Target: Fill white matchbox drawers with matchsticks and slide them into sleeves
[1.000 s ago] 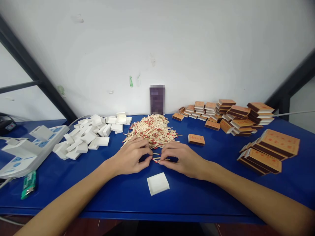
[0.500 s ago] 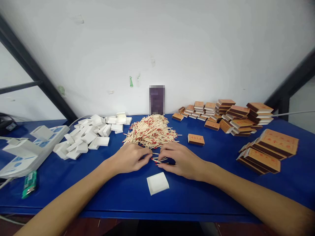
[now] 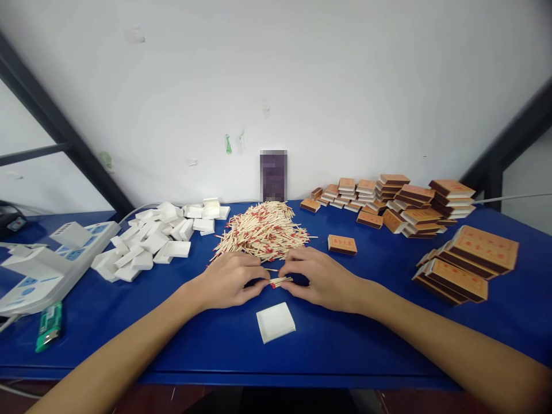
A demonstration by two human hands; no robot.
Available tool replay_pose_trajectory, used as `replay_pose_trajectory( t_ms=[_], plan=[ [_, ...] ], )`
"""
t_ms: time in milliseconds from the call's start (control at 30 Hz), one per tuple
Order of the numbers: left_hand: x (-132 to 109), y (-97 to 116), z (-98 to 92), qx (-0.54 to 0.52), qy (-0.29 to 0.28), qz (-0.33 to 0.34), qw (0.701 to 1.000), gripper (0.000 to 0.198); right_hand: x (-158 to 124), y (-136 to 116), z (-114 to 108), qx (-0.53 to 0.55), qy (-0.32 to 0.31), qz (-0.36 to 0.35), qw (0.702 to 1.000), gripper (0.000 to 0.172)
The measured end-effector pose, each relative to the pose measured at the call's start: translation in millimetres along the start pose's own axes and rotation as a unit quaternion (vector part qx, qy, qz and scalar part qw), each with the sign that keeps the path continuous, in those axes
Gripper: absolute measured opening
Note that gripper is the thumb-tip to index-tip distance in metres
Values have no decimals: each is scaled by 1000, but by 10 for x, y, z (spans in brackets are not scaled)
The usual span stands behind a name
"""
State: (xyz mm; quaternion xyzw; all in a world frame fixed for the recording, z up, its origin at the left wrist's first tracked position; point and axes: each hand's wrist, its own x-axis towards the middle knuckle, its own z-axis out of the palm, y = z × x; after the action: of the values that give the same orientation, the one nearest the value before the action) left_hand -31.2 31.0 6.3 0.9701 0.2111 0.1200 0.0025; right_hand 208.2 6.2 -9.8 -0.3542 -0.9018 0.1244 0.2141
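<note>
Between my two hands lies a small bundle of matches [image 3: 281, 282] with red heads, lined up roughly side by side. The fingertips of my left hand [image 3: 235, 280] close on the bundle's left end. My right hand [image 3: 321, 279] pinches its right end. Just behind the fingers rises a large loose pile of matches [image 3: 265, 230]. A white matchbox tray [image 3: 276, 322] rests on the blue table in front of my hands. To the right of the pile is an orange matchbox [image 3: 342, 244].
White matchbox trays [image 3: 150, 238] are heaped at the left, beside a white power strip [image 3: 73, 259] and a green packet [image 3: 49, 326]. Stacked matchboxes [image 3: 405, 201] fill the back right, with more matchboxes [image 3: 478, 253] nearer. A dark blurred rectangle [image 3: 273, 175] stands against the wall.
The few scattered matches between my fingers are now gathered into a tighter, more even bundle. Both hands have shifted slightly, and the fingertips have closed on the match ends.
</note>
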Motion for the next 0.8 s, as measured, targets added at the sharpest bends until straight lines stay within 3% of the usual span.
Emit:
replay_pose_trajectory(
  t_ms=[800],
  plan=[
    [-18,5,-48,0,1,-10,1000,16,0,-4,-77,-14,-20,13,1000,25]
  ],
)
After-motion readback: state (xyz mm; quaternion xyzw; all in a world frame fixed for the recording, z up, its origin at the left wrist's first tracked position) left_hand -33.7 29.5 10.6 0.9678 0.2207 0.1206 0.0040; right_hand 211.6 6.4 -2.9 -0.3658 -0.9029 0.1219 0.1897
